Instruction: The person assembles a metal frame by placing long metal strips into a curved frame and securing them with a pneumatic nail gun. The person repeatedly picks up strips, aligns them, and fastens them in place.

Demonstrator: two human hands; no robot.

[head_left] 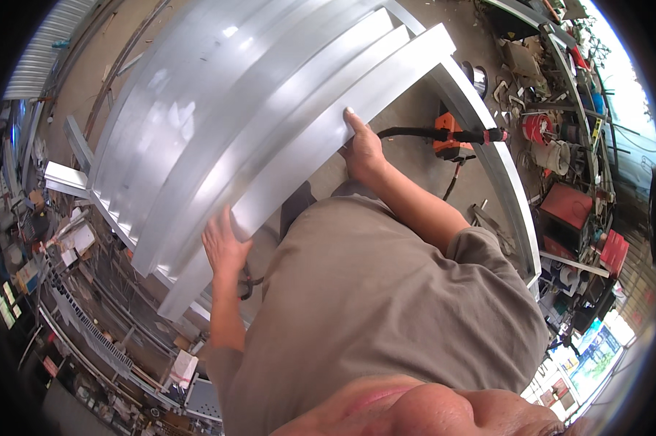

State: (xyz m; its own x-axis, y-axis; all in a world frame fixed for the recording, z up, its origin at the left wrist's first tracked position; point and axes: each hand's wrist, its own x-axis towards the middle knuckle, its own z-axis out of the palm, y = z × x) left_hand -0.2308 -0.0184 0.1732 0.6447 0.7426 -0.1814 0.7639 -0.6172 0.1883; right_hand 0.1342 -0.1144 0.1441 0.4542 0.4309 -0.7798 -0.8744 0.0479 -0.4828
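A long, flat silver metal bar (292, 171) slants across the near side of a row of similar shiny metal slats (197, 94). My left hand (225, 245) lies over its lower left part, fingers across the metal and thumb at the near edge. Farther up the bar, my right hand (364, 151) grips the near edge, thumb on the top face; its other fingers are mostly hidden below. The slats rest on a metal frame, whose side beam (499, 163) curves down at the right.
Beyond my right hand are a black cable (415, 133) and an orange-and-black machine (448, 134). Cluttered shelves with a red box (566, 207) and a red spool (537, 128) line the right. Metal lengths and scraps (88, 312) lie at left. A white profile (65, 176) sticks out there.
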